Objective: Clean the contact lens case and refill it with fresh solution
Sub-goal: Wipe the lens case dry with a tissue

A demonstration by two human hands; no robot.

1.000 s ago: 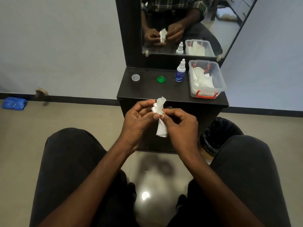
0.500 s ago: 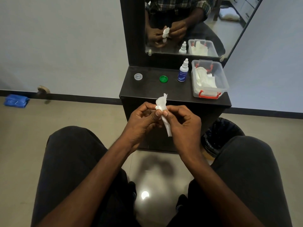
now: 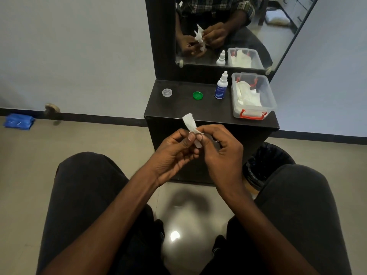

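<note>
Both hands pinched a tissue | left hand, right hand | case hidden between fingers | green cap, clear cap off on bench | solution bottle untouched, refill pending

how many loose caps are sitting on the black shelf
2: a clear cap near the shelf's left end, and a green cap just left of the solution bottle.
</note>
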